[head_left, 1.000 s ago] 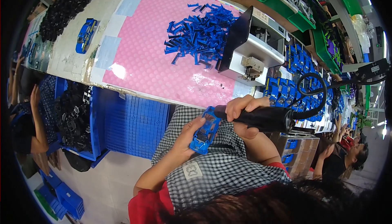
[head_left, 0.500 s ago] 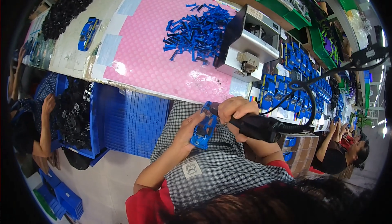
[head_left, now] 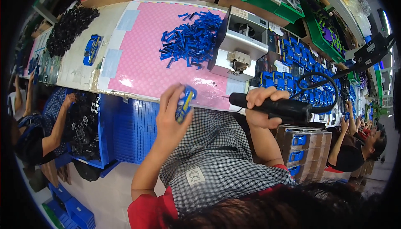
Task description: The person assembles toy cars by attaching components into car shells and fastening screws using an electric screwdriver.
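My left hand (head_left: 168,116) grips a blue toy car body (head_left: 186,102) with a yellow stripe, just off the near edge of the table. Its fingers wrap the car's sides, and the hand is a little blurred. In my right hand (head_left: 260,105) is a black electric screwdriver (head_left: 292,109), its thin bit pointing left toward the car but apart from it. A black cable (head_left: 321,75) runs from the tool up to the right. Beyond both hands, a heap of small blue plastic parts (head_left: 192,39) lies on the pink mat (head_left: 142,57).
A grey metal box machine (head_left: 221,67) stands right of the heap. Rows of blue car bodies (head_left: 298,57) fill the table farther right. One blue car (head_left: 92,50) and a black parts pile (head_left: 73,28) lie left. Blue crates (head_left: 129,124) stand below; co-workers sit at both sides.
My left hand has lifted the car up and left, away from the screwdriver bit, and turned it so its striped side shows. My right hand has drawn the screwdriver back to the right.
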`<act>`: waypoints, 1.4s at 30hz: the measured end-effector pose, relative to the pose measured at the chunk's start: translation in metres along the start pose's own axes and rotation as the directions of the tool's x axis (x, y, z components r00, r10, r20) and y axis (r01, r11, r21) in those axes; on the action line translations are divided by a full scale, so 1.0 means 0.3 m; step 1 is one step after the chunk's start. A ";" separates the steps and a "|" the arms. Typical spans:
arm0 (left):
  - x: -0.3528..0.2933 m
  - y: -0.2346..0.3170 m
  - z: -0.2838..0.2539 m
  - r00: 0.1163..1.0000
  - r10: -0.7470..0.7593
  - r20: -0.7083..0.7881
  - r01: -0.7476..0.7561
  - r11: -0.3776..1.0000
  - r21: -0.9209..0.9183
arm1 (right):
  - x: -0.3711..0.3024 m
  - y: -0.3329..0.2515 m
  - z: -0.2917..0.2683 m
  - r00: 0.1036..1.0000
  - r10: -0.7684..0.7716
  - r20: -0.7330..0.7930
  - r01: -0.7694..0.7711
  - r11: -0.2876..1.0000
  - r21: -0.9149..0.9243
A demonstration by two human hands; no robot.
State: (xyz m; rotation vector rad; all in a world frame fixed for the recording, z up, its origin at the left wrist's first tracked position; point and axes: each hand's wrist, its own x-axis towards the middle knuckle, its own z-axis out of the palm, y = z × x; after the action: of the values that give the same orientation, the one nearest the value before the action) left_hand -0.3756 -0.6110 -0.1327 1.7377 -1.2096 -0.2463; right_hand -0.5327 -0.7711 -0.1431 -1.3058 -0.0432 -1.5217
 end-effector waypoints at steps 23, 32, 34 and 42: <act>-0.030 -0.031 0.240 0.965 -0.208 0.159 0.253 0.894 -0.369 | -0.013 -0.048 0.028 0.987 0.102 -0.121 -0.079 0.981 0.178; -0.094 -0.018 0.271 0.972 -0.183 0.150 0.232 0.859 -0.457 | -0.038 -0.134 0.032 0.998 0.010 -0.063 0.000 0.987 0.162; -0.102 -0.012 0.267 0.971 -0.176 0.161 0.232 0.857 -0.461 | -0.047 -0.136 0.035 0.998 -0.036 -0.052 0.042 0.992 0.118; -0.131 -0.001 0.265 0.964 -0.211 0.163 0.265 0.829 -0.493 | -0.057 -0.195 0.026 1.000 -0.009 -0.008 0.010 0.992 0.128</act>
State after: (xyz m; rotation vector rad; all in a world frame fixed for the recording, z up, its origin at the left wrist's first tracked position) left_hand -0.4442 -0.6261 -0.1867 1.4059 -0.8830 -0.7481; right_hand -0.5717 -0.7303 -0.1192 -1.1996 -0.1405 -1.5065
